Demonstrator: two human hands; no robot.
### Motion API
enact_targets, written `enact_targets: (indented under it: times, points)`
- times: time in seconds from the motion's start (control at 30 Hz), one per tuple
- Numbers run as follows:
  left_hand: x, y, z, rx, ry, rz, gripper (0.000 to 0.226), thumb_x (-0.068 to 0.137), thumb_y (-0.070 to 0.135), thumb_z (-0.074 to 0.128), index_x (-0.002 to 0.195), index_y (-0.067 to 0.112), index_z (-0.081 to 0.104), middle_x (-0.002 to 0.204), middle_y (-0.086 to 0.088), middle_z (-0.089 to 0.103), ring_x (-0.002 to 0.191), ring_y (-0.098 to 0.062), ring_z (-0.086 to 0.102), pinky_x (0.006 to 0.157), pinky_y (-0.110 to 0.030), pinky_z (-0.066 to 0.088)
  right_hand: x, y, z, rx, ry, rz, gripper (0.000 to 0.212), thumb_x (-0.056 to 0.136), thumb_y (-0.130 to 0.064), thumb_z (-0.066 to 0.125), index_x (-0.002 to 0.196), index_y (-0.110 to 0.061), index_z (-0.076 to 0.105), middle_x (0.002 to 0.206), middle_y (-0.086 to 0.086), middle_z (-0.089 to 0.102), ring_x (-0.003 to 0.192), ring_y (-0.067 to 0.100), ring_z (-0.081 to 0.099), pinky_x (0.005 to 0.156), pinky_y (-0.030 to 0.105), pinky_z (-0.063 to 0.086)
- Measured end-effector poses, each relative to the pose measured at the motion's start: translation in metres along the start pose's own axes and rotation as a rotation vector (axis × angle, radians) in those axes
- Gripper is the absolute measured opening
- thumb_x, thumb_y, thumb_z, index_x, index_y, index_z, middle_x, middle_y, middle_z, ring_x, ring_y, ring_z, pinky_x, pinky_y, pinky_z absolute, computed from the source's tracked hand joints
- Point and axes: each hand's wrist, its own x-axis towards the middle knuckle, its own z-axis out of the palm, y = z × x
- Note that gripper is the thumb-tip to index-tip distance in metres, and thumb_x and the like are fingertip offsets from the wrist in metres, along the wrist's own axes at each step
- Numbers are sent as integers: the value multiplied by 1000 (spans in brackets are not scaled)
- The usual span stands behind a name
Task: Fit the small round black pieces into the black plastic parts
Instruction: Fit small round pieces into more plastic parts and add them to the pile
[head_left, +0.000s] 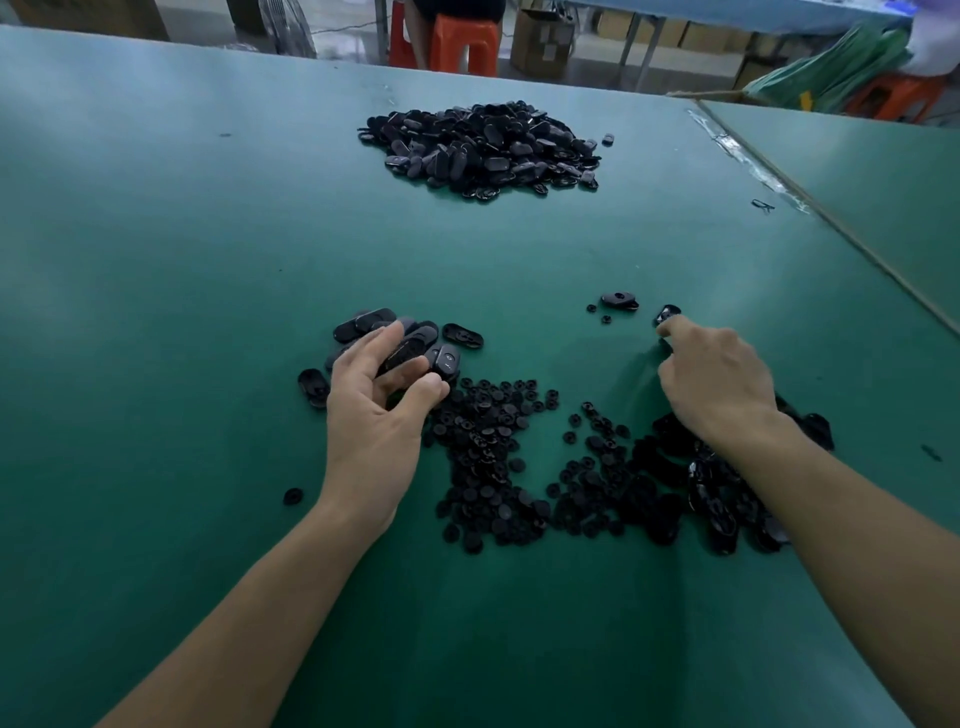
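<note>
Partly — right hand (719, 379) hides one black part (667, 313).

We work at a wide table (156, 218) covered in dull green matting. A second green table (893, 176) butts against it on the right along a taped seam (753, 166). Beyond the far edge we see orange plastic stools (465, 44), cardboard boxes (540, 41) on the grey floor (343, 36), and a blue-topped table (727, 10) on metal legs. The light is soft and even.
</note>
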Motion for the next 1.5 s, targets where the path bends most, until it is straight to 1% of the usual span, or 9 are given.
enact_targets:
  times: [0.17,0.27,0.4,0.53,0.8,1.03,1.27,1.4,1.5]
  points:
    - [-2,-1,-1,73,-67,42,25,94,2,65,111,21,66,84,11,68,72,-9,65,73,-23,56,-7,-11,-3,303,65,-44,50,91,-2,54,138,-18,55,75,9,68,61,31,60,61,31,47]
    - [-4,0,-1,66,-129,83,15,93,4,67,102,16,69,83,5,65,67,-12,61,62,-19,54,-21,-29,-11,700,7,-86,37,91,-4,63,125,-20,65,73,1,72,64,20,70,67,24,56]
    - [-8,2,-1,52,-222,51,24,84,18,76,107,14,69,87,-1,70,74,-13,67,63,-23,56,-50,-59,-19,1209,-224,-121,14,92,-10,68,96,-22,61,77,7,75,70,21,74,66,32,60]
    - [-11,5,0,100,-310,22,40,71,29,81,109,20,70,91,0,75,76,-13,69,72,-29,60,-70,-76,-19,1354,-235,-147,14,91,-16,71,87,-21,58,77,8,74,69,17,65,61,23,52]
    - [-12,7,1,167,-319,59,29,73,21,81,100,17,72,89,-4,77,79,-17,73,75,-29,61,-82,-85,-17,1636,-310,-29,17,77,-22,75,84,-12,64,73,6,69,65,13,65,56,20,50]
    - [-11,5,-1,85,-372,37,16,87,1,72,98,12,72,83,-3,78,73,-14,74,68,-22,58,-85,-85,-11,1642,-324,31,14,88,-3,70,100,-11,69,81,12,75,69,17,70,61,21,53]
    - [-9,2,-2,43,-355,40,14,85,-2,74,95,9,72,82,-7,77,74,-18,75,67,-22,58,-85,-87,-8,1494,-263,-46,9,90,-6,69,91,-14,71,79,7,76,69,15,71,58,20,52]
    - [-6,0,-2,-19,-276,46,16,89,-5,69,94,10,71,76,-4,74,68,-16,71,64,-22,56,-71,-78,0,1070,-77,-70,15,95,-21,65,105,-27,73,81,-4,73,71,7,66,64,15,50]
    - [-5,0,-3,-54,-245,44,19,92,-5,64,99,10,72,79,-4,72,71,-16,69,66,-23,56,-62,-69,6,598,-41,-161,27,97,-23,63,124,-23,67,101,-8,60,84,6,58,88,17,49]
